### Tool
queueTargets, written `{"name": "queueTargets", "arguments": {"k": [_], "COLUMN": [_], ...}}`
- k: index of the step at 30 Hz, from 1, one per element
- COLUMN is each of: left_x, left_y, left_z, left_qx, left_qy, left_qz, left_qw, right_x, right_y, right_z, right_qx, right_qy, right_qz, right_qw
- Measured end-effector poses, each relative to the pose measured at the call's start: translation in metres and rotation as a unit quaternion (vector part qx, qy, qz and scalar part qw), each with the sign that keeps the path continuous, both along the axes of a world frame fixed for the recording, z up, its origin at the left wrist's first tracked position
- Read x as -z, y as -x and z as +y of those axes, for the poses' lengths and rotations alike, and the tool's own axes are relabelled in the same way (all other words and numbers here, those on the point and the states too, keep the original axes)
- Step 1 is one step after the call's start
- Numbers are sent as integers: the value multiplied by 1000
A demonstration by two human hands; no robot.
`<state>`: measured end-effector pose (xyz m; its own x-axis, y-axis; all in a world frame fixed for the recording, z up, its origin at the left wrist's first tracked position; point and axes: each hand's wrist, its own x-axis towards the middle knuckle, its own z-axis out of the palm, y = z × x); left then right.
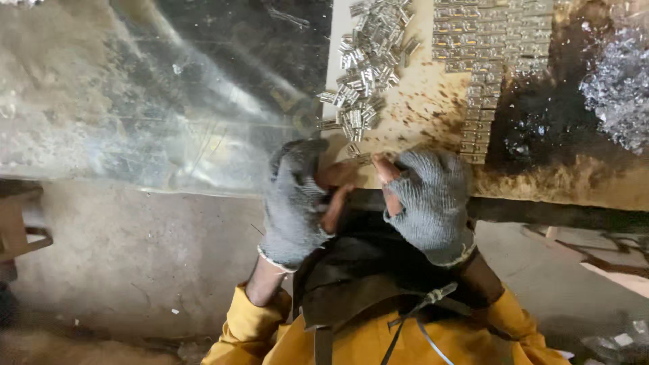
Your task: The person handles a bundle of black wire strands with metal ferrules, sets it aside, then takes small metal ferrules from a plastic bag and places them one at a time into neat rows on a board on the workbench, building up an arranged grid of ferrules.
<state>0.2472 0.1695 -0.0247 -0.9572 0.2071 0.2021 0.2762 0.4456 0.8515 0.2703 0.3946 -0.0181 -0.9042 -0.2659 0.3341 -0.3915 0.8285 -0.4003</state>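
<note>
We cannot tell what our hands hold: the left hand (pixel 295 203) and the right hand (pixel 430 203) close toward each other, and the grey gloves cover whatever sits between the bare fingertips (pixel 387 167). The loose heap of small metal pieces (pixel 368 64) is too fine to make out single shapes, and its top is cut off by the edge. The laid-out rows of metal pieces (pixel 490 40) also run out of view above. The shiny scraps (pixel 618 88) at right are blurred, and the clear sheet (pixel 169 101) smears the surface beneath it
</note>
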Motion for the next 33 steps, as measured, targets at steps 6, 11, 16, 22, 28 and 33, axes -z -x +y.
{"name": "queueTargets", "arguments": {"k": [6,11,16,22,28,33], "left_x": [-24,-24,-15,-7,-9,-16], "left_y": [15,17,20,25,25,23], "left_z": [27,41,59,63,62,62], "left_qx": [34,95,131,106,137,178], "left_qy": [27,45,100,60,127,144], "left_qz": [19,84,102,11,90,164], "left_qw": [999,991,981,992,978,960], "right_x": [-19,-15,-3,-6,-2,2], "right_y": [-2,-33,-50,-53,-52,-48], "right_z": [2,31,53,68,71,74], "right_qx": [64,157,181,137,149,144], "right_qy": [-40,33,-40,-20,17,22], "right_qz": [9,-50,41,30,-3,-1], "right_qw": [997,986,982,990,989,989]}}
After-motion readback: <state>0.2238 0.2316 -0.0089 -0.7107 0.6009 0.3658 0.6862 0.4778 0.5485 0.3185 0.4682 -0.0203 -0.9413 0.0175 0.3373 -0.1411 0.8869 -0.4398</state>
